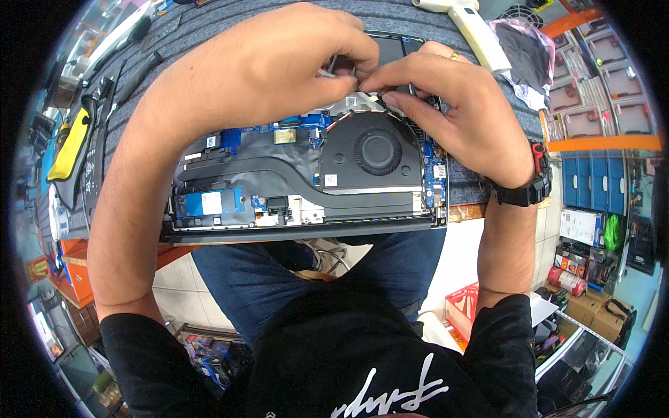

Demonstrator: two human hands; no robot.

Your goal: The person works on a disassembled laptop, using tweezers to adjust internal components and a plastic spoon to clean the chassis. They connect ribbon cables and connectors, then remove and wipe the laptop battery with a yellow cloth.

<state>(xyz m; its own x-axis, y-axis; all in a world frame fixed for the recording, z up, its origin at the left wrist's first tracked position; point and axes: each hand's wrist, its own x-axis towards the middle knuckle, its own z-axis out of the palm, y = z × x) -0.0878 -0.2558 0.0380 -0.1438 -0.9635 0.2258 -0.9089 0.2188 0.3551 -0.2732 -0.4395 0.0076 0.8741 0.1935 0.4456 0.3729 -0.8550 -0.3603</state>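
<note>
An opened laptop point(279, 157) lies on the ribbed mat in front of me, its inside bare. A round black fan point(376, 150) sits at its right, with a dark heat pipe point(279, 166) curving off to the left. My left hand point(306, 59) bends over the far edge, fingers curled around something pale that I cannot make out. Facing it, my right hand point(449, 94) has its finger and thumb closed in at a small whitish tab point(373, 98) just beyond the fan. What lies between the fingertips is mostly hidden. A black watch point(526, 188) is on my right wrist.
A cream gun-shaped tool point(474, 31) lies at the far right beside a crumpled dark cloth point(523, 52). Yellow-handled pliers point(72, 143) and a black strip-shaped part point(97, 139) are at the left. Shelves of boxed parts point(620, 90) stand beyond the bench's right side.
</note>
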